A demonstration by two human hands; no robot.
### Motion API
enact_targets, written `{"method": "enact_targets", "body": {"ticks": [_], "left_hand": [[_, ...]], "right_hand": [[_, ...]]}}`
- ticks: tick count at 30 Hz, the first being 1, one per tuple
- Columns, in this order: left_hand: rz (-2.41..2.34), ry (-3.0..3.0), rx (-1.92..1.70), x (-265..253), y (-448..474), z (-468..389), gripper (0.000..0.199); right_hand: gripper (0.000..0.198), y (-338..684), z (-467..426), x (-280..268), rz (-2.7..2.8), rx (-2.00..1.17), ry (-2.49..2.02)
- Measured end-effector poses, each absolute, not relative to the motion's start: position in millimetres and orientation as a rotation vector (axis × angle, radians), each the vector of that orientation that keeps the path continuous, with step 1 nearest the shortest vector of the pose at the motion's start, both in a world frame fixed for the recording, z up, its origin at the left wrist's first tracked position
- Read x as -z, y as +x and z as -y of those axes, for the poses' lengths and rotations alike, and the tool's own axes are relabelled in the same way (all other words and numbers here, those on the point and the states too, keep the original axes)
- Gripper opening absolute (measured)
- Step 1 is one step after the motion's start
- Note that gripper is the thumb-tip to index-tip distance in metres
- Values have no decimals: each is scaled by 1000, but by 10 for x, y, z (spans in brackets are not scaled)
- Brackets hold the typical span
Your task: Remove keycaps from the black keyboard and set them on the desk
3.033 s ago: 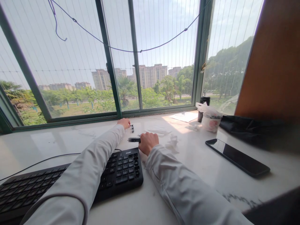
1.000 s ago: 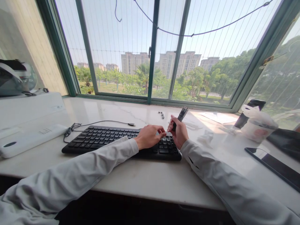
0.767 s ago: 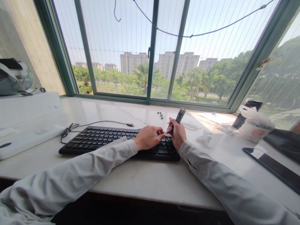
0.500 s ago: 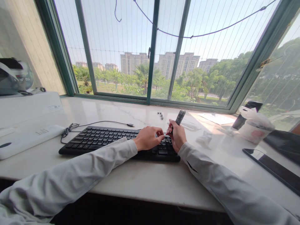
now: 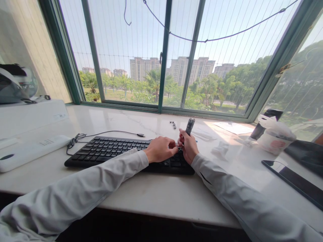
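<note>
A black keyboard [image 5: 101, 149] lies on the white counter, its right part half covered by my hands. My right hand [image 5: 189, 146] is closed around the dark handle of a keycap puller [image 5: 190, 125], which points up and away. Thin metal wires show at its lower end, over the right-hand keys. My left hand [image 5: 161, 149] is above the keyboard, thumb and fingers pinched together at those wires. Whatever sits between its fingertips is too small to make out. Several loose keycaps [image 5: 174, 125] lie on the counter behind the keyboard.
A coiled cable [image 5: 75, 137] with a USB plug lies behind the keyboard. On the right are a phone [image 5: 292, 181], a plastic bag with a tub [image 5: 275, 136] and crumpled clear plastic [image 5: 220, 148]. A white device [image 5: 32, 153] and a helmet [image 5: 16, 82] on a box are at left.
The puller and my right hand have shifted slightly left, with the handle tilting more upright. My left fingertips have moved right to the puller's wire end.
</note>
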State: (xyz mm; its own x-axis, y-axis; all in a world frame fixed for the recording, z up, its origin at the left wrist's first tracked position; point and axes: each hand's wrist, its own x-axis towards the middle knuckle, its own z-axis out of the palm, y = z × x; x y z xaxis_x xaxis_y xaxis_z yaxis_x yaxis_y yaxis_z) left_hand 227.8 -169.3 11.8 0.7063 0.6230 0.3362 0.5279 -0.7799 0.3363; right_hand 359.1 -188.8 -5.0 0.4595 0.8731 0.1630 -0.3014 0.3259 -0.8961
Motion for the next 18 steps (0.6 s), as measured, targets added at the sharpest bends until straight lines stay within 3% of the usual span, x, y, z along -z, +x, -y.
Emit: {"method": "enact_targets", "body": {"ticks": [12, 18], "left_hand": [[-834, 2658, -711, -18, 2287, 1625, 26], [-904, 2599, -662, -13, 2321, 1633, 33]], "right_hand": [[32, 3579, 1917, 42, 718, -837, -876], [33, 3585, 1942, 62, 763, -856, -871]]}}
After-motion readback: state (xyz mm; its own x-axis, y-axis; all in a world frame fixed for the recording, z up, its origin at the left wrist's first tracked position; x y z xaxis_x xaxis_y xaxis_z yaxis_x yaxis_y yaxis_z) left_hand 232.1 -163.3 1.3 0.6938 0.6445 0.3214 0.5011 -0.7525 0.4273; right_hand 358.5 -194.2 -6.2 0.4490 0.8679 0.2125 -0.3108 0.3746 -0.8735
